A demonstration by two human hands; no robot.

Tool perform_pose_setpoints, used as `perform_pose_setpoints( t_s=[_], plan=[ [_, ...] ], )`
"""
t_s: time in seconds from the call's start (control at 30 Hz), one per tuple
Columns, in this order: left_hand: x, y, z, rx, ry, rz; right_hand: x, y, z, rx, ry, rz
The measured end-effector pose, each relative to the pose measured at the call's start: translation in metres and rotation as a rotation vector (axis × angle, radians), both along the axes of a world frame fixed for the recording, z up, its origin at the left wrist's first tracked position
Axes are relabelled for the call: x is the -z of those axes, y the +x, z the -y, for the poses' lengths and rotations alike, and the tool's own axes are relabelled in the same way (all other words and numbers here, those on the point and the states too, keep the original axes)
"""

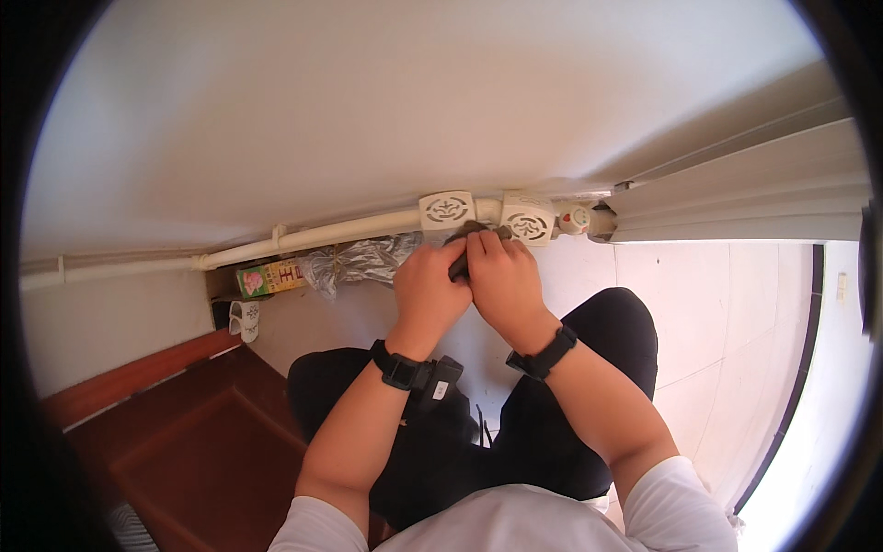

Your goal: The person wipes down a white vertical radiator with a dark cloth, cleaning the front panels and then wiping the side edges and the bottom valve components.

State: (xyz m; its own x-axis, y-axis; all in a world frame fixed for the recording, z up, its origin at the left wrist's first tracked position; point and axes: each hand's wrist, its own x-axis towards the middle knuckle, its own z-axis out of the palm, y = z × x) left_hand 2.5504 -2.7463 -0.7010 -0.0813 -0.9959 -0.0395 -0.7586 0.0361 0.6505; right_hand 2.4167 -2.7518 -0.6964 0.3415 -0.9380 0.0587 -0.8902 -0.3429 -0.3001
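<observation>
My left hand (pixel 430 290) and my right hand (pixel 504 281) meet in front of me, close to the pipe along the wall. Both are closed around a dark, crumpled, cloth-like thing (pixel 457 268), which shows between them and above the fingertips. My fingers hide most of it, so its exact kind cannot be told. Just beyond the hands, two cream vented covers, one on the left (pixel 448 210) and one on the right (pixel 529 221), sit on the pipe (pixel 345 228). Whether the dark thing touches the pipe is hidden.
A valve knob (pixel 575 219) adjoins a white radiator (pixel 736 189) on the right. Under the pipe lie a silvery crinkled wrapping (pixel 354 262) and a yellow-green box (pixel 269 278). Another patterned white piece (pixel 245 319) stands by the reddish-brown furniture (pixel 212 451). Pale tiles (pixel 676 304) cover the floor.
</observation>
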Motion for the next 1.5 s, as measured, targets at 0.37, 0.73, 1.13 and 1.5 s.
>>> perform_pose_setpoints(
  t_s=[0.37,0.73,1.13,1.5],
  plan=[
    [0.008,-0.053,-0.001,0.108,-0.156,-0.083,0.017,-0.045,-0.019,0.153,-0.135,-0.018],
    [-0.008,-0.066,0.002,0.059,-0.300,-0.154,0.003,-0.058,-0.013,0.133,-0.229,0.123],
    [-0.006,-0.064,-0.004,0.100,-0.234,-0.089,-0.017,-0.056,-0.019,0.125,-0.142,0.226],
    [0.008,-0.044,-0.017,0.109,-0.074,0.072,-0.012,-0.042,-0.025,0.073,0.397,-0.004]
  ],
)
